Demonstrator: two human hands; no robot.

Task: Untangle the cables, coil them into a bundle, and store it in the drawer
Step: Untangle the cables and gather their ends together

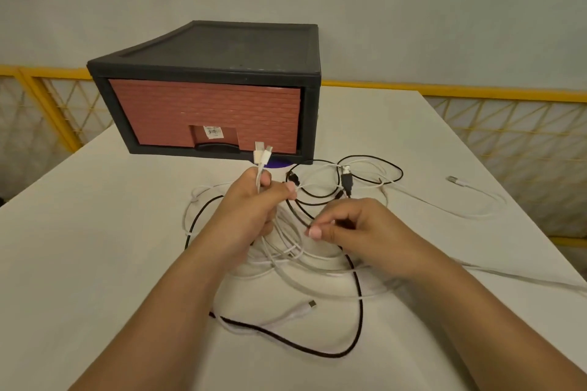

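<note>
Seen from your head camera, your left hand (251, 200) is held just above the white tabletop (95, 232). Its fingers (286, 189) are clenched round a few strands of the thin white charging cables (287, 252), and two white plugs (263, 152) stand up out of your fist. At 3 o'clock from it and close by, your right hand (352, 225) has its fingers (314, 233) curled, with thumb and forefinger pinching a strand that looks like the braided black cable (360, 308). The rest of both cables lies in a loose tangle on the tabletop under and around your hands. Black loops run out towards 6 o'clock and towards 1 o'clock, where a black USB plug (347, 179) sits among them. One white strand trails away to 2 o'clock and ends in a small white connector (452, 180); another connector (313, 304) lies at 6 o'clock. At 12 o'clock, near the tangle, stands the black plastic storage case (222, 44). Its reddish-brown brick-patterned drawer (206, 108) is closed and carries a small barcode sticker (213, 131) above the handle recess. Something purple (278, 163) shows under the case's front edge. A yellow metal railing (444, 90) runs behind the tabletop.
</note>
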